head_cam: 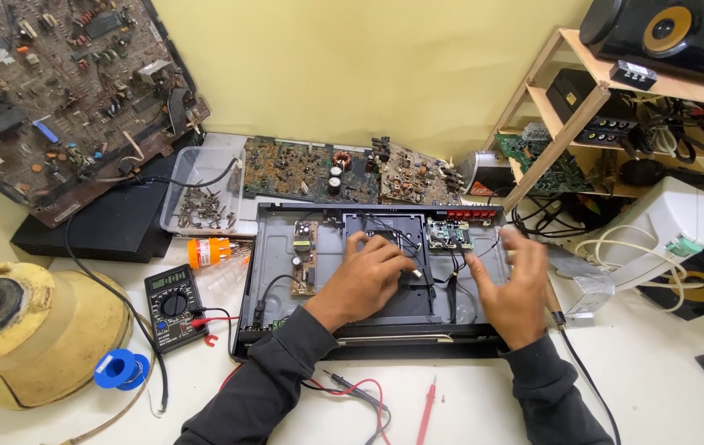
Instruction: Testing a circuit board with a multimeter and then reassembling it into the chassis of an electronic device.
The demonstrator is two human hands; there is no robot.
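An opened disc player chassis point(278, 272) lies on the white table, its lid off. Inside sit a brown power board point(304, 247) at the left, a black drive unit point(368, 224) in the middle and a small green board point(449, 234) at the right. My left hand point(364, 280) rests on the drive unit, fingers curled over black wires and a white connector. My right hand point(515, 288) hovers over the chassis's right edge, blurred, fingers spread, holding nothing I can see.
A black multimeter point(172, 306) with red and black probe leads point(360, 391) lies at the front left. Also around: a yellow motor housing point(30, 330), a blue solder spool point(121, 368), a clear tray of screws point(202, 198), circuit boards point(311, 169), a wooden shelf point(566, 124).
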